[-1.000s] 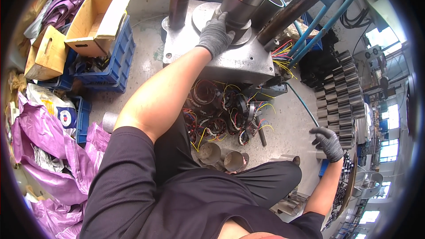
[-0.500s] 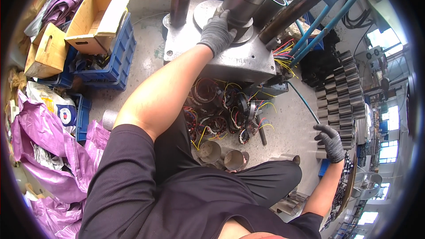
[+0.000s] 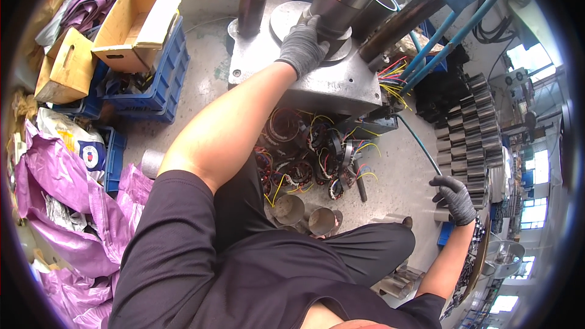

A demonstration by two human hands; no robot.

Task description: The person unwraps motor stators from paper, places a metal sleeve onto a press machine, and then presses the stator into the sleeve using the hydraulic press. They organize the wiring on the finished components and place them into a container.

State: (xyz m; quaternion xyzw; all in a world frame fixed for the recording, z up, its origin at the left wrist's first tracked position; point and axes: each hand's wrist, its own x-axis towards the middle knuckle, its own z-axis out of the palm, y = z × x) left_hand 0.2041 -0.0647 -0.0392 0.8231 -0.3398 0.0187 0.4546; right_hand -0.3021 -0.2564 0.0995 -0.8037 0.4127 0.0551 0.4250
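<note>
My left hand [image 3: 303, 47], in a grey knitted glove, is closed against the dark lower end of a shiny metal cylinder [image 3: 342, 1]. That cylinder stands on a round plate on top of a heavy steel press base [image 3: 317, 88]; the palm side of the hand is hidden. Off to the right, my right hand [image 3: 456, 200], gloved the same way, has its curled fingers at the end of a thin dark lever [image 3: 420, 142]. The lever slants down from the side of the press base to these fingers.
Wound stators with coloured wires [image 3: 298, 170] lie below the press, near two open metal sleeves [image 3: 287, 209]. Stacked metal cylinders [image 3: 466, 137] rise at right. Blue crates [image 3: 173, 67] with a cardboard box [image 3: 137, 24] and purple sacks [image 3: 73, 189] fill the left. Steel columns [image 3: 253, 0] flank the press.
The view has shifted slightly, moving the press a little right and down in it. Both hands keep to the same places, the left at the cylinder and the right at the lever's end.
</note>
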